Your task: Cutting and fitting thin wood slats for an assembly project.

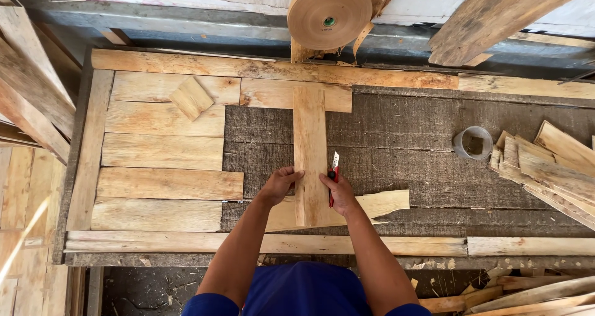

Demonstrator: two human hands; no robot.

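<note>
Pale wood makes up the long thin strip (310, 149) that stands up and down in the middle of the dark work table (421, 136). The left hand (279, 184) rests on the strip's left edge, fingers bent and pressing on it. The right hand (339, 191) is on the strip's right edge, closed around a red knife (334, 170) whose blade points away from the person, along the edge of the strip. Under the strip lies a wider piece of thin wood (378, 206), going sideways.

To the left, flat wood pieces (164, 152) lie side by side in rows, with a small square piece (191, 97) turned like a diamond on top. A grey roll of tape (473, 142) sits on the table well to the right, near a heap of wood strips (551, 167). Above the table hangs a big brown roll of paper tape (330, 13).
</note>
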